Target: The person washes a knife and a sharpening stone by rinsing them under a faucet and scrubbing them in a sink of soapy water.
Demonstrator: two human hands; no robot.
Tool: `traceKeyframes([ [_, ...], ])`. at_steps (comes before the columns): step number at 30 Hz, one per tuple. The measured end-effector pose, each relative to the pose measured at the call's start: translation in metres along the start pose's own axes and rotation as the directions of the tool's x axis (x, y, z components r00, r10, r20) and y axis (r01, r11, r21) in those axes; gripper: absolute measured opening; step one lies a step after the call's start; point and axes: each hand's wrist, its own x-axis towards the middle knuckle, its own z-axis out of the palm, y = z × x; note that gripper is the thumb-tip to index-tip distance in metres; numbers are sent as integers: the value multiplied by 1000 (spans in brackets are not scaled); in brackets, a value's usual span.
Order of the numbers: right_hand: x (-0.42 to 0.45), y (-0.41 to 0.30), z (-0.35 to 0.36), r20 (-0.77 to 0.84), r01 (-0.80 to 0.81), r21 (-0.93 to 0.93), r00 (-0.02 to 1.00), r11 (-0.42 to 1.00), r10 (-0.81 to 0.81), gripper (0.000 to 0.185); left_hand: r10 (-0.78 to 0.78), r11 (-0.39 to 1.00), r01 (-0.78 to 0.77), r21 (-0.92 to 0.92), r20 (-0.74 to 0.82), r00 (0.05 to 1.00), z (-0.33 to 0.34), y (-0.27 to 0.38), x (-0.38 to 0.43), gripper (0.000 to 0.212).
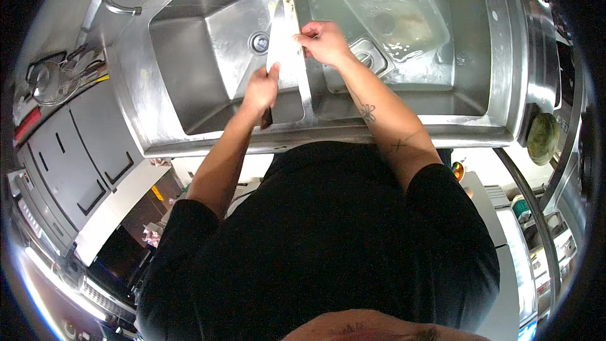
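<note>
A pale, flat, bar-like block (294,14), with worn edges, lies along the steel divider between two sink basins; glare hides much of its surface. In my left hand (262,87) is a knife with a dark handle (266,118). Its bright blade (279,16) seems to lie over the block, though its outline is partly lost in the glare. My right hand (326,42) pinches the block's right edge, with the thumb on top and the other fingers curled beside it.
The left basin (184,66) has a drain (260,42). The right basin (468,66) holds water, a large translucent container (407,4) and a steel lid (364,59). A curved faucet (108,0) stands at upper left. Utensils (80,68) lie farther left; a green-grey scrub pad (542,139) is at right.
</note>
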Motion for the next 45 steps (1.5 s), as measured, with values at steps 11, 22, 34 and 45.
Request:
traceKeyframes([
  [11,-1,-11,4,-3,-28,-52,1000,998,27,25,248,968,-252,-8,-158,956,-27,92,87,55],
  [22,-3,-10,4,23,-26,56,999,998,25,23,-18,1000,18,8,24,1000,-6,-45,-58,46],
  [34,9,11,5,-7,42,-74,999,996,-43,27,10,991,-15,-137,-41,999,-6,34,21,52],
  [45,2,-8,0,16,-22,-40,1000,999,22,26,236,956,-255,-147,-139,962,-22,70,61,51],
])
